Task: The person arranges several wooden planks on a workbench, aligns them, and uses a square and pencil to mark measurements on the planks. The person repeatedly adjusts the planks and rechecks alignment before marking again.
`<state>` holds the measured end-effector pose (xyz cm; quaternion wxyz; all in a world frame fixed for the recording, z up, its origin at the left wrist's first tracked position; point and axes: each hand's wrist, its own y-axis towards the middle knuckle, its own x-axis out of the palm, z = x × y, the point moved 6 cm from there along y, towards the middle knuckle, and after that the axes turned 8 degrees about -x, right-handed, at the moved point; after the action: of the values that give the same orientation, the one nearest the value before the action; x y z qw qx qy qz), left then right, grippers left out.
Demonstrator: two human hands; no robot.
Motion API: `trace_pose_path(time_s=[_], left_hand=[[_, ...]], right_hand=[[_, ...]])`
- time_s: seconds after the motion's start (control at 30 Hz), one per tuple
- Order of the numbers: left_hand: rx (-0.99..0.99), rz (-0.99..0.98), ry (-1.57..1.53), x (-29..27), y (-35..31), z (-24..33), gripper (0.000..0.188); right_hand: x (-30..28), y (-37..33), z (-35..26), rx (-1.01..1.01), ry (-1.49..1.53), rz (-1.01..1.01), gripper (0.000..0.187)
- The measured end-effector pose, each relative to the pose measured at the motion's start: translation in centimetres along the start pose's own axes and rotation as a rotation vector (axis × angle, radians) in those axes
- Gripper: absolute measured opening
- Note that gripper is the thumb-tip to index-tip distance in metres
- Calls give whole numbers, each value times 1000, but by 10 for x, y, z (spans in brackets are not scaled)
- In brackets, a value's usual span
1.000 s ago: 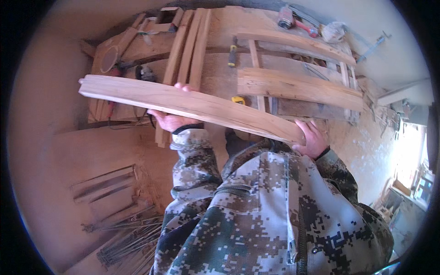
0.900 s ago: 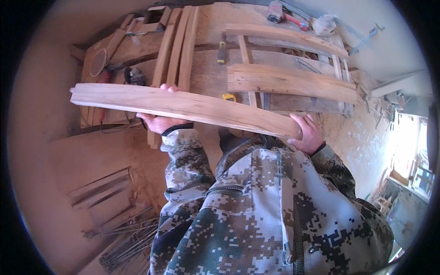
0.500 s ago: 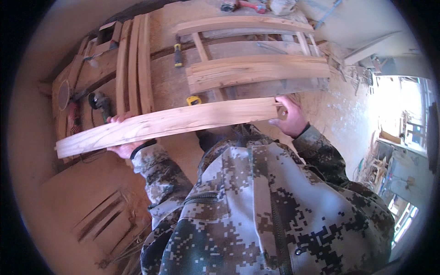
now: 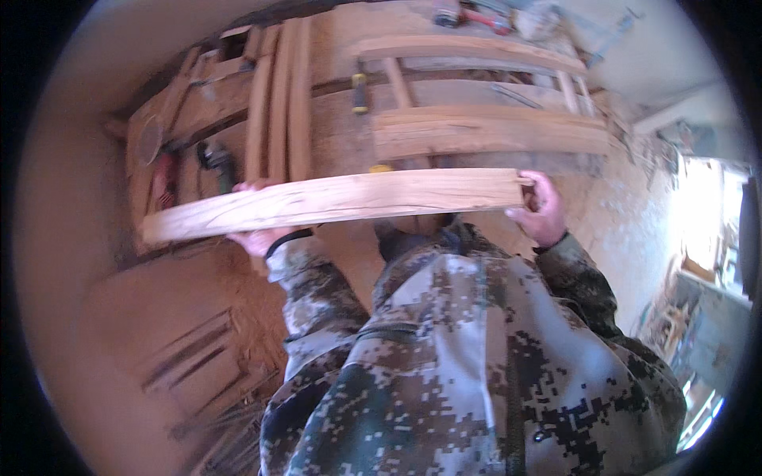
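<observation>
A long pale wooden board (image 4: 341, 200) is held up level in front of my body, its left end slightly lower. My left hand (image 4: 262, 238) grips it left of its middle, thumb and fingers showing at opposite edges. At the right end my right hand (image 4: 546, 208) is closed round the board's end, where a small tenon sticks out. Just behind the board a yellow tape measure (image 4: 382, 168) shows only in part. Beyond lies a wooden frame, with a wide near rail (image 4: 492, 131) and a narrower far rail (image 4: 476, 49) joined by short crosspieces.
Several long timbers (image 4: 278, 103) lie side by side at the left of the bench. An angle grinder (image 4: 216, 163) and a yellow-and-black handled tool (image 4: 359, 94) rest nearby. A red-and-black power tool (image 4: 476, 17) lies at the far edge. Wood strips (image 4: 190, 349) are on the floor at lower left.
The whole view has shifted, so the bench, the board and my hands appear farther right. The board sits a little more level, and both hands keep their hold on it.
</observation>
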<state>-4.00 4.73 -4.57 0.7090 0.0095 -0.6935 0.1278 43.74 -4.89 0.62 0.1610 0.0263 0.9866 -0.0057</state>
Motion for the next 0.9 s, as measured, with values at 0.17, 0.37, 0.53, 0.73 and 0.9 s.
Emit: trace_pose_path(time_s=[0.17, 0.37, 0.53, 0.73, 0.9], left_hand=[[28, -22, 47, 3, -3, -3, 84], [50, 11, 6, -5, -5, 2, 79], [121, 262, 114, -27, -7, 7, 69], [-41, 368, 284, -35, -14, -10, 40], [-89, 434, 376, -55, -17, -15, 26]], right_hand=[[1, 1, 10, -52, 79, 20, 68], [8, 5, 10, -34, 202, 8, 67], [0, 11, 17, 214, 313, 93, 52], [-8, 16, 32, 442, 421, 365, 28], [-20, 15, 37, 577, 340, 376, 34]])
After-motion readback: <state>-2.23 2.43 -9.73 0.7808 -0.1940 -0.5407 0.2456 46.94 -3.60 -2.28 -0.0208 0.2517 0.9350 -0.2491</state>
